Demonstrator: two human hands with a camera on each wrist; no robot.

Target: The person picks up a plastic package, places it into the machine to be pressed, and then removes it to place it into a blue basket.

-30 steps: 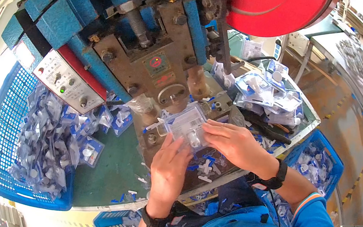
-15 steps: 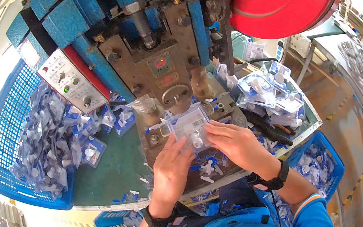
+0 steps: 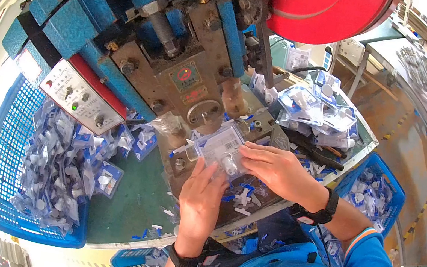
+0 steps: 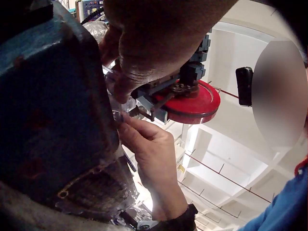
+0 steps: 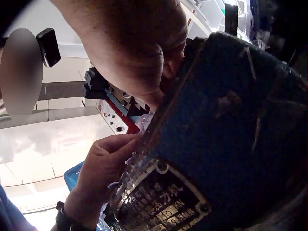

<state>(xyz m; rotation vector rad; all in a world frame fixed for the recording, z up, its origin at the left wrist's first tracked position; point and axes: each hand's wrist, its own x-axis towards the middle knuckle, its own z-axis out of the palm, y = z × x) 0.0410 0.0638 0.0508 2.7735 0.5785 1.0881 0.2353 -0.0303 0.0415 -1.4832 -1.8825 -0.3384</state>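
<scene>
Under the press head, a clear plastic package (image 3: 221, 144) with a printed label and a white round part lies between both hands. The left hand (image 3: 200, 198) pinches its near left edge, fingers pointing up toward the machine. At its right edge the right hand (image 3: 282, 171) grips with thumb and fingers; the left wrist view shows this right hand (image 4: 156, 154) pinching the plastic. In the right wrist view, the left hand (image 5: 103, 168) holds the edge between thumb and fingers. The package's far edge reaches the press's lower part (image 3: 204, 114); its underside is hidden.
The blue press (image 3: 183, 74) has a control box (image 3: 84, 96) and a red wheel (image 3: 326, 9). Left stands a blue basket (image 3: 3, 157) full of packages; another pile (image 3: 316, 107) lies right. Blue and white scraps (image 3: 242, 197) litter the near side. A second basket (image 3: 396, 188) stands right.
</scene>
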